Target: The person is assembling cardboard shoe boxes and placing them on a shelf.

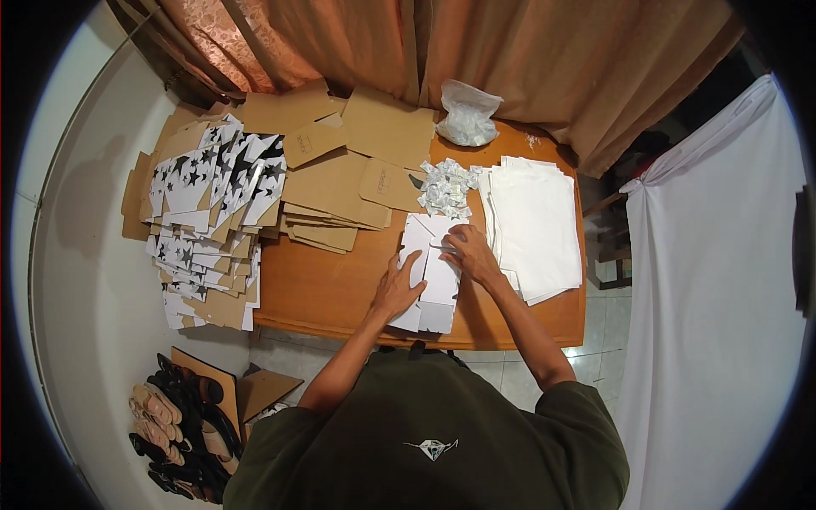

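A white folded cardboard box (440,279) lies in front of me at the table's near edge, with flaps and creases showing. Along its left side rests my left hand (398,287), fingers spread and thumb apart, touching the card. At the box's upper right, my right hand (470,254) has its fingers bent together over a white flap, and the fingertips are partly hidden. Just beyond the box sits a heap of small white packets (446,189) with faint coloured print.
Stacked star-patterned cardboard pieces (204,225) and plain brown cardboard (336,191) cover the table's left and back. White sheets (535,225) are piled at right. A clear plastic bag (469,115) stands at the back on the wooden table (314,289). Shoes (174,425) are at lower left.
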The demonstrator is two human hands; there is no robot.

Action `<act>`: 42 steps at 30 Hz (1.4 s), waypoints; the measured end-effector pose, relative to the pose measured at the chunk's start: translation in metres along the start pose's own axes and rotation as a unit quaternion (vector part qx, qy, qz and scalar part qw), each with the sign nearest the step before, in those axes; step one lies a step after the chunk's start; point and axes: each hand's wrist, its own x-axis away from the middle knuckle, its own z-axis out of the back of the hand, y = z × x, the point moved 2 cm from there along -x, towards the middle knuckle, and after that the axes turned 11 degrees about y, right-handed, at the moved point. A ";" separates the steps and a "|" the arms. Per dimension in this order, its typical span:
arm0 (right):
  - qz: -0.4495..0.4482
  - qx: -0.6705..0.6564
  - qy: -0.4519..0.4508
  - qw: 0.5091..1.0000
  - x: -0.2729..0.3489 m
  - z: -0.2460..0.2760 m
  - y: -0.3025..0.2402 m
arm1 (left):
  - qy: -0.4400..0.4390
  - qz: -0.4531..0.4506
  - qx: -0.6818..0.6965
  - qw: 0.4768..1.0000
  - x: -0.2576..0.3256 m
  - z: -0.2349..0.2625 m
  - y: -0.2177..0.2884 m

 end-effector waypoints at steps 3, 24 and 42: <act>-0.003 0.077 -0.086 0.993 -0.001 0.000 -0.003 | -0.010 0.004 -0.023 1.000 0.001 0.003 0.005; -0.020 0.041 0.008 0.999 0.030 -0.041 0.009 | 0.002 0.034 -0.078 0.996 -0.004 -0.004 0.029; -0.147 -0.033 0.079 0.985 0.014 -0.014 -0.002 | 0.014 0.041 -0.003 0.999 -0.010 0.004 0.025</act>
